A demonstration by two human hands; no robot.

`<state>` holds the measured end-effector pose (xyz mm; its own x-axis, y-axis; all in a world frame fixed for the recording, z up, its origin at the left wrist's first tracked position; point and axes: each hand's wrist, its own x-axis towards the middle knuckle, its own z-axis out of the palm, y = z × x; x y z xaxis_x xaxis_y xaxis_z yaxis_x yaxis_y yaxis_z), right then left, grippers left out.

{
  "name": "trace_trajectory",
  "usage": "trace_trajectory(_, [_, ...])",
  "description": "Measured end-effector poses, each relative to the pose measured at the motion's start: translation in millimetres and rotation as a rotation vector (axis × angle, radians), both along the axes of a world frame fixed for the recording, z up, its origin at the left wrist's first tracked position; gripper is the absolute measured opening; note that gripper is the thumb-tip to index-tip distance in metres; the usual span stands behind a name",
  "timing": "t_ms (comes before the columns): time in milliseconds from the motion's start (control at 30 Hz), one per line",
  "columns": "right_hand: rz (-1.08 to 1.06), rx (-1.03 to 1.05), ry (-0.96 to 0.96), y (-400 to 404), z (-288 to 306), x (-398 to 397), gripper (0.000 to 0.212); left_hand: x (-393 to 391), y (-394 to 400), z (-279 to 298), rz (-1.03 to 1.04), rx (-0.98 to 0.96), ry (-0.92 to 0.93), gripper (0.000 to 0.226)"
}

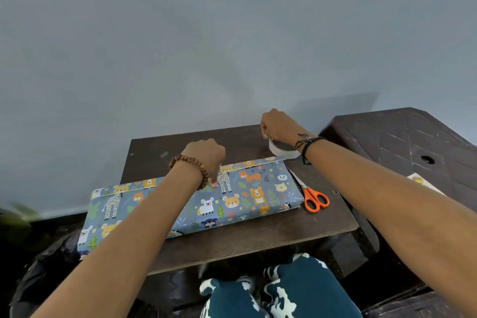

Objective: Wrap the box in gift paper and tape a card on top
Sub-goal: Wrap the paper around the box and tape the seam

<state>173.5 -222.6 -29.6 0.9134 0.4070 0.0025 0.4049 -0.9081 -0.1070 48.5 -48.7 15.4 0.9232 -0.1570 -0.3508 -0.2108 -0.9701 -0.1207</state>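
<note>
Hidden and cut-off parts

The right hand [277, 125] covers the far rim of the tape roll [283, 150], and its fingertips are out of sight, so the grip is perhaps a pinch on the tape end. The left hand [205, 156] and forearm hide part of the paper seam on the wrapped box [247, 196]. A printed card [423, 183] shows only partly behind the right forearm.
</note>
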Motion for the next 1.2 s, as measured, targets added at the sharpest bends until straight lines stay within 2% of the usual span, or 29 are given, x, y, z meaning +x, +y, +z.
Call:
trace_trajectory(300, [0.085,-0.072,-0.059,4,2,-6,0.017,0,1,-3,0.002,0.002,-0.029,0.047])
trace_trajectory(433, [0.076,-0.027,-0.04,3,3,-4,0.017,-2,3,-5,-0.003,-0.018,-0.057,0.047])
trace_trajectory(500, [0.015,0.075,0.02,1,7,-4,0.019,-4,7,-5,0.003,-0.03,-0.075,0.047])
trace_trajectory(667, [-0.136,0.484,0.144,1,14,-15,0.014,-16,26,-17,0.039,-0.096,-0.106,0.036])
trace_trajectory(800, [-0.148,0.813,0.279,20,22,-39,0.009,-31,48,-35,0.022,-0.192,-0.109,0.044])
trace_trajectory(867, [-0.146,0.955,0.376,33,25,-55,0.016,-41,56,-42,0.001,-0.286,-0.113,0.051])
trace_trajectory(967, [-0.14,1.137,0.49,49,22,-80,0.021,-57,61,-52,0.045,-0.526,-0.174,0.059])
trace_trajectory(1100, [-0.156,1.116,0.408,66,6,-107,0.021,-66,64,-63,0.124,-0.699,-0.294,0.059])
trace_trajectory(1200, [-0.197,1.093,0.273,79,-9,-123,0.019,-67,67,-66,0.154,-0.687,-0.336,0.058])
